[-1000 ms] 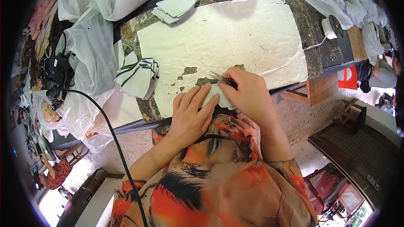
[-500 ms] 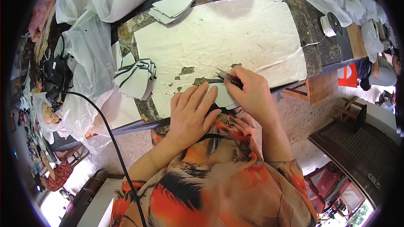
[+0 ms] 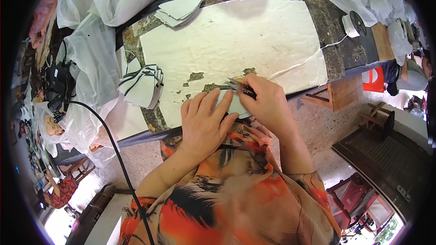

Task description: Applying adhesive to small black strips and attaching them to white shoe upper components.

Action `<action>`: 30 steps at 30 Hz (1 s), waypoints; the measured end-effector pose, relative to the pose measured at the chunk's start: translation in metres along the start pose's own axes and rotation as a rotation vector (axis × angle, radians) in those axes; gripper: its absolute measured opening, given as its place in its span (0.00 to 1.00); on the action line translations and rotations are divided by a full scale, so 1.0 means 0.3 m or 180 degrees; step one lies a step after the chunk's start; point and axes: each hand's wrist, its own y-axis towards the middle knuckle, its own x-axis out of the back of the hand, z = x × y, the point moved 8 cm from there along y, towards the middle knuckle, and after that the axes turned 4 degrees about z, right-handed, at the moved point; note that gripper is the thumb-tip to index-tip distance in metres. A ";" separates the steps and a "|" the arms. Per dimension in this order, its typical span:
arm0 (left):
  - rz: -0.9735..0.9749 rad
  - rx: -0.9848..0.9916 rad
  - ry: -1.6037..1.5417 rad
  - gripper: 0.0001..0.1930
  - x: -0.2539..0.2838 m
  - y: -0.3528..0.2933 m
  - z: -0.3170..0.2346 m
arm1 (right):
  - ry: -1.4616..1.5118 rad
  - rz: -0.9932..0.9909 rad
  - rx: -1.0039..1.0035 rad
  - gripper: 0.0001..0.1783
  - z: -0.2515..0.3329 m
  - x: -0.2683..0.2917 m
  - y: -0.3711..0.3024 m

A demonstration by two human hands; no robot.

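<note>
Now, left hand (image 3: pixel 203 124): lying flat, fingers spread, pressing the pale fabric piece (image 3: pixel 232 104) at the table's near edge.
Right hand (image 3: pixel 267 103): closing around small snips (image 3: pixel 240 86), touching that piece.

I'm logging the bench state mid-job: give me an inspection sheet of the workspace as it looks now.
Surface: worn table covered by a pale sheet with flaked patches.
Job's things: a pale fabric piece at the near edge, small snips at its top.
Clutter: stack of dark-edged pieces, stack of plain pieces, spool of white cord, white plastic bags.
Hands: left hand flat on the fabric piece; right hand holds the snips.
Cables: black cable running down from the left.
Surroundings: wooden stool, another person at far right.
</note>
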 end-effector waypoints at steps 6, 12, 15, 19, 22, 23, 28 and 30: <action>-0.0083 0.0021 -0.0022 0.24 0.002 0.007 -0.007 | 0.0003 0.0223 -0.0128 0.09 -0.021 -0.008 -0.007; -0.0028 -0.0077 0.0083 0.24 0.004 0.012 -0.013 | 0.0338 0.0083 -0.0282 0.09 -0.050 0.028 -0.021; 0.0068 -0.0066 0.0110 0.24 0.001 0.016 -0.014 | 0.0293 0.0089 -0.0542 0.10 -0.083 0.050 -0.031; 0.0117 -0.0066 0.0152 0.23 0.001 0.019 -0.022 | 0.0350 0.0282 -0.0718 0.11 -0.096 0.054 -0.038; 0.0225 -0.0029 0.0139 0.23 0.000 0.026 -0.026 | 0.0303 0.0297 -0.0725 0.11 -0.106 0.057 -0.037; 0.0262 -0.0018 0.0130 0.24 -0.001 0.029 -0.027 | 0.0252 0.0310 -0.0710 0.11 -0.107 0.058 -0.035; 0.0368 0.0011 0.0137 0.24 0.000 0.042 -0.031 | 0.0113 0.0301 -0.0636 0.11 -0.102 0.075 -0.014; 0.0433 0.0019 0.0166 0.23 -0.001 0.048 -0.033 | 0.0106 0.0327 -0.0631 0.11 -0.108 0.073 -0.008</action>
